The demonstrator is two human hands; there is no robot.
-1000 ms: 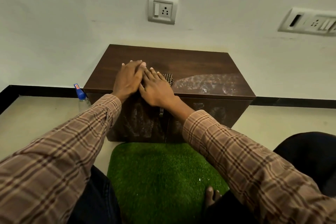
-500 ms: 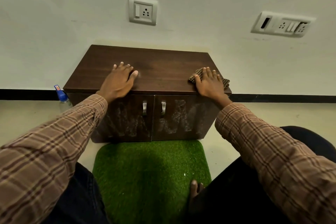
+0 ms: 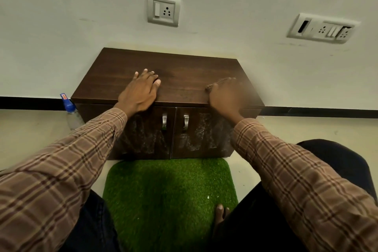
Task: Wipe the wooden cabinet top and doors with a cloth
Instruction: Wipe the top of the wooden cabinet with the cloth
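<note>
A person sits facing a low, dark wooden cabinet (image 3: pixel 180 80) set against a pale wall, seen from a head camera looking down along two plaid sleeves.

The left hand (image 3: pixel 141 91) lies flat on the cabinet top near its front edge, fingers straight and slightly spread, holding nothing; it seems to steady the body.

The right hand (image 3: pixel 224 94) is blurred on the right part of the top, near the front edge. It presses down on a cloth (image 3: pixel 210 87), of which only a small edge shows at the fingers. Whether the fingers curl round the cloth or lie flat on it cannot be told.

The cloth looks thin, soft and light, likely to bunch or slip on the smooth top, so a flat palm over its middle should hold it best.

Below, the two cabinet doors (image 3: pixel 202 137) show pale smeary streaks and carry two metal handles (image 3: pixel 164 121) side by side at the centre; they appear not yet wiped clean.

A green turf mat (image 3: pixel 163 194) lies on the floor in front of the cabinet.
</note>
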